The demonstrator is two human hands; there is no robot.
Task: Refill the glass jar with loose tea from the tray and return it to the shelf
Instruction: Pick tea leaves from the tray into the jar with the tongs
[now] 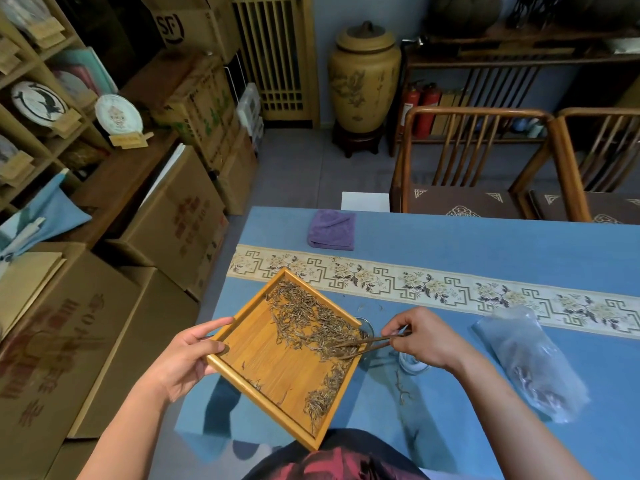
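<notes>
A square bamboo tray (273, 362) is held tilted over the near left corner of the blue table, with my left hand (187, 358) gripping its left edge. Loose tea (308, 320) lies along the tray's far and right sides. My right hand (422, 337) holds wooden tongs (367, 342) whose tips rest in the tea at the tray's right corner. The glass jar (367, 329) stands on the table just beyond that corner, mostly hidden by the tray. A glass lid (412, 365) lies below my right hand.
A clear plastic bag (533, 362) with some tea lies to the right. A folded purple cloth (332, 230) sits at the table's far side. Cardboard boxes (166, 223) and shelves (38, 109) fill the left; wooden chairs (478, 161) stand behind the table.
</notes>
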